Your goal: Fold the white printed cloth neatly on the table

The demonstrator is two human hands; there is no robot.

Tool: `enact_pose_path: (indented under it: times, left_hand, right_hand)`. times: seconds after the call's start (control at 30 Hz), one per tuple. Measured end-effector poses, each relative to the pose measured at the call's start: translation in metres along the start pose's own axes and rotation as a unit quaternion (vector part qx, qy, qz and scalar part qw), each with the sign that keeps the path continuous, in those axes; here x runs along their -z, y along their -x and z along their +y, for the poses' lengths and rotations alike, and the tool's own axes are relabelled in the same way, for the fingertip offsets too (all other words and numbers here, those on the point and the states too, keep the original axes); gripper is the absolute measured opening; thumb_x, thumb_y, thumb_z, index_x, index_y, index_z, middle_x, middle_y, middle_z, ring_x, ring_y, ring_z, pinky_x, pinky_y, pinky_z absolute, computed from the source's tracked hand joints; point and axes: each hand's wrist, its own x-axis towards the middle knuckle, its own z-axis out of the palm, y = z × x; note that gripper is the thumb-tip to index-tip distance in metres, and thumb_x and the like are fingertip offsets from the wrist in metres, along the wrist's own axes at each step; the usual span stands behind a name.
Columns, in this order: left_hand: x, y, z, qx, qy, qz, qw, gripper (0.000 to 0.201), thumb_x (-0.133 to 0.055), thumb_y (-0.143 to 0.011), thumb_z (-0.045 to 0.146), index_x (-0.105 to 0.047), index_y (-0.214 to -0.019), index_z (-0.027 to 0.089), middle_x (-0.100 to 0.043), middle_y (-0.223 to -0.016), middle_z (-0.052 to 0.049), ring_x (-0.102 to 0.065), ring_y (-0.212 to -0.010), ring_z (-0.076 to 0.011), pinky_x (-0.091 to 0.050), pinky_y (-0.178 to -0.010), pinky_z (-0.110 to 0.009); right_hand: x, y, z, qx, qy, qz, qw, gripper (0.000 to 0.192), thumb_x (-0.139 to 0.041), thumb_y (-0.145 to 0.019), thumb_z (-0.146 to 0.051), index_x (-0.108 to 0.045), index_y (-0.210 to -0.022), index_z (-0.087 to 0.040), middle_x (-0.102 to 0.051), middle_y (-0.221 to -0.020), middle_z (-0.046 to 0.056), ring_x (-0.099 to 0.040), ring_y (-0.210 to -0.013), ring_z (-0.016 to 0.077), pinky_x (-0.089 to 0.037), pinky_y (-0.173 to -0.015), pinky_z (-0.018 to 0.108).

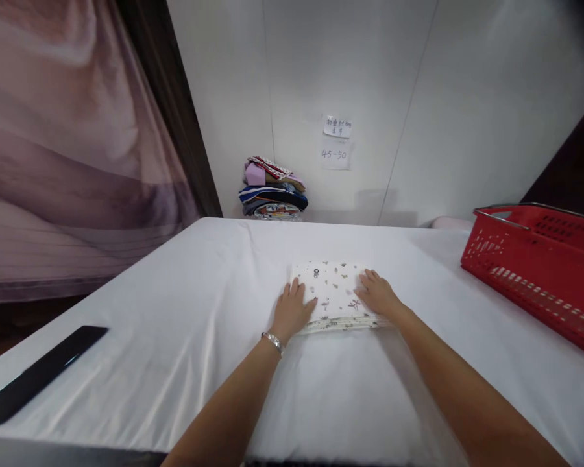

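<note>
I see both hands lying flat and unclenched on a folded patterned cloth (331, 292) at the centre of the white worktop (175, 311): left hand (291, 312) on its left edge, right hand (378, 295) on its right. A red basket (540, 272) sits far right.

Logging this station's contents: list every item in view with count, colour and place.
folded patterned white cloth: one, white with small prints, table centre, under both hands
white-covered table: one, white, fills foreground
stack of folded clothes: one, mixed colours, far edge by wall
red plastic basket: one, red, right side
flat black bar: one, black, left near edge
paper notes: two, white, on wall
left hand: flat on cloth, silver wristband
right hand: flat on cloth
</note>
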Motion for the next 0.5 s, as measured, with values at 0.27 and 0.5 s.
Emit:
enact_pose_path:
  times: [0.27, 0.5]
  left_hand:
    - [0.007, 0.003, 0.003, 0.015, 0.005, -0.036, 0.999, 0.058, -0.037, -0.087, 0.053, -0.039, -0.135, 0.022, -0.022, -0.151, -0.010, -0.022, -0.136, -0.0357, -0.026, -0.104, -0.052]
    - [0.014, -0.042, 0.009, 0.025, -0.040, -0.004, 0.999, 0.068, -0.033, -0.086, 0.059, -0.035, -0.138, 0.014, -0.017, -0.151, -0.015, -0.013, -0.139, -0.0309, -0.015, -0.109, -0.051]
  right_hand:
    - [-0.034, 0.000, 0.028, 0.001, 0.036, -0.025, 0.999, 0.054, -0.035, -0.091, -0.045, -0.043, -0.133, -0.012, -0.030, -0.147, 0.015, -0.020, -0.138, 0.0296, -0.031, -0.106, 0.045]
    - [-0.031, -0.001, 0.025, -0.010, 0.031, -0.035, 0.999, 0.059, -0.032, -0.091, -0.050, -0.041, -0.136, -0.011, -0.028, -0.148, 0.014, -0.017, -0.138, 0.0280, -0.028, -0.108, 0.043]
